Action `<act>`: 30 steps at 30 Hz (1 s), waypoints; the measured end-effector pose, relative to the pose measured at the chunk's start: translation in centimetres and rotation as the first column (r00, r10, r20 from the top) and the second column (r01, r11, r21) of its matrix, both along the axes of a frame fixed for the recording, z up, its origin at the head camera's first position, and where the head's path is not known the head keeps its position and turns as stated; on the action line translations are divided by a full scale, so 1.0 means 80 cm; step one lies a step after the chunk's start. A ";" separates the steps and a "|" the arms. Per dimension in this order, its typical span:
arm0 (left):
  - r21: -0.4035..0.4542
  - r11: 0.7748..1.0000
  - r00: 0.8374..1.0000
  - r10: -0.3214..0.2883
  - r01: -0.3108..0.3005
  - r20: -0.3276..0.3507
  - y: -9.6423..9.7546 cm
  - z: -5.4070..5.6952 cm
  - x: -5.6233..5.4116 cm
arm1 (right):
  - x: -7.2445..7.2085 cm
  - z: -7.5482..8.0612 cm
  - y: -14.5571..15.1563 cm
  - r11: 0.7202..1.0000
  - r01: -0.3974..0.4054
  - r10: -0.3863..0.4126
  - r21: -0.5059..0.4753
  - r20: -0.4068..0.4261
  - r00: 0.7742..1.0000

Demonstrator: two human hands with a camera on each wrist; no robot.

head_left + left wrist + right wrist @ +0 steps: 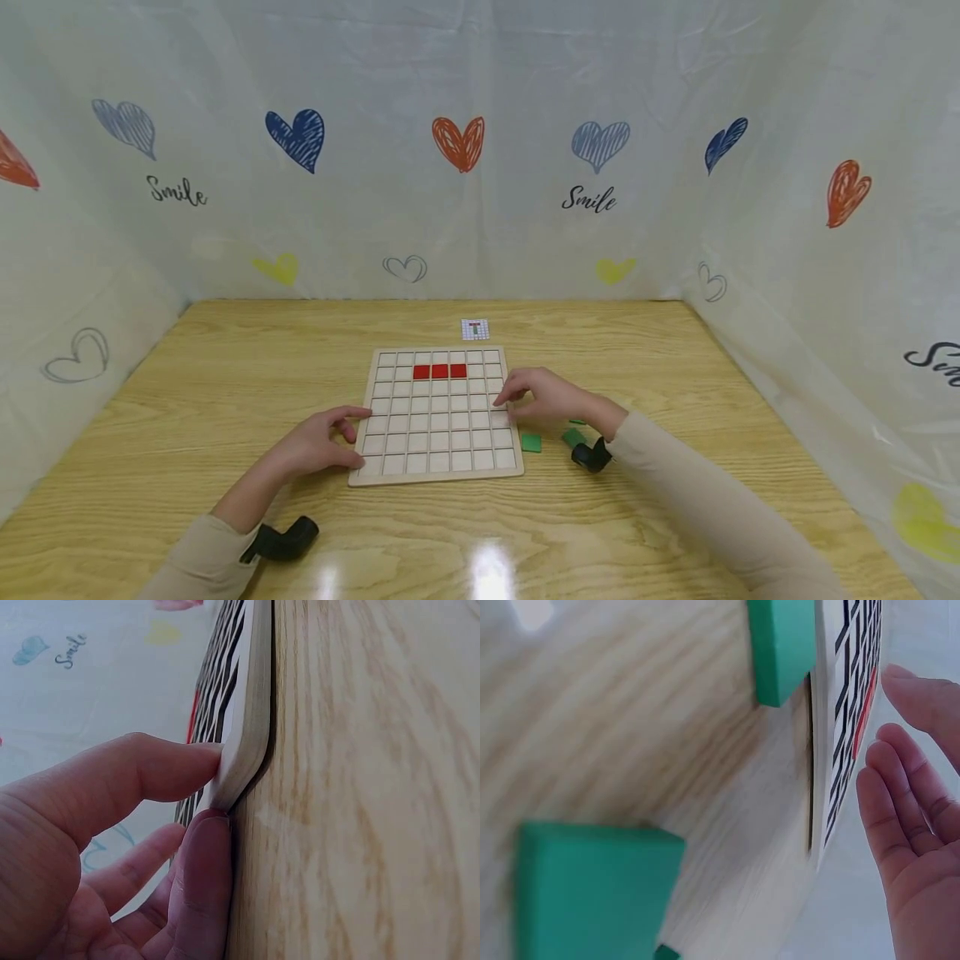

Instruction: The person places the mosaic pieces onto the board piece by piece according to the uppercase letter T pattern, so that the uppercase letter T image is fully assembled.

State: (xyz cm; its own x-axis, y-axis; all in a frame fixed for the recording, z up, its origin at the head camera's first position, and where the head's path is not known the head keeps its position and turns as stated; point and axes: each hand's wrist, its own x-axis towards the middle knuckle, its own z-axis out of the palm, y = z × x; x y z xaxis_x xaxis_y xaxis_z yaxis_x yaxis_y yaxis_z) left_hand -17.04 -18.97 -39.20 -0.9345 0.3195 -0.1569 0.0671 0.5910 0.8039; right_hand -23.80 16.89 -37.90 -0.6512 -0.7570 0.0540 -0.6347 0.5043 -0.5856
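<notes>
A wooden grid board point(436, 481) lies flat on the table. Three red tiles point(439, 372) sit side by side in its second row from the far edge. My left hand point(322, 440) holds the board's left side near the front corner. Its thumb point(176, 769) rests on the rim, and another finger point(206, 870) lies low against the side. Over the right rim is my right hand point(551, 396), its thumb and fingers apart with nothing between them. Green tiles lie right of the board: one green tile point(531, 442) close by its edge, another point(573, 437) near the wrist.
Beyond the board lies a small pattern card point(475, 329) with a red and green T on a grid. Part of a further green tile point(577, 421) shows beside the right forearm. Heart-printed white sheeting point(510, 225) hangs behind the table and along both sides.
</notes>
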 end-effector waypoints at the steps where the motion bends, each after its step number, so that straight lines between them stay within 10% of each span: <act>1: 0.002 1.000 1.000 -0.004 0.004 -0.003 -0.001 0.000 0.000 | 0.002 0.000 0.002 1.000 0.000 0.000 0.000 0.003 1.000; 30: 0.018 1.000 1.000 0.008 -0.009 0.030 0.002 0.005 0.002 | 0.031 -0.014 0.041 0.996 -0.084 0.084 -0.010 0.042 0.996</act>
State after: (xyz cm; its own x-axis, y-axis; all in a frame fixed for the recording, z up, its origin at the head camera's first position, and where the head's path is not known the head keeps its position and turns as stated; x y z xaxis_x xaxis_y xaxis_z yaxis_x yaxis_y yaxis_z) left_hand -16.90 -18.84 -38.83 -0.9322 0.3145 -0.1789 0.0380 0.5770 0.8159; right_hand -21.35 20.15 -39.06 -0.5871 -0.8088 0.0342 -0.6495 0.4454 -0.6163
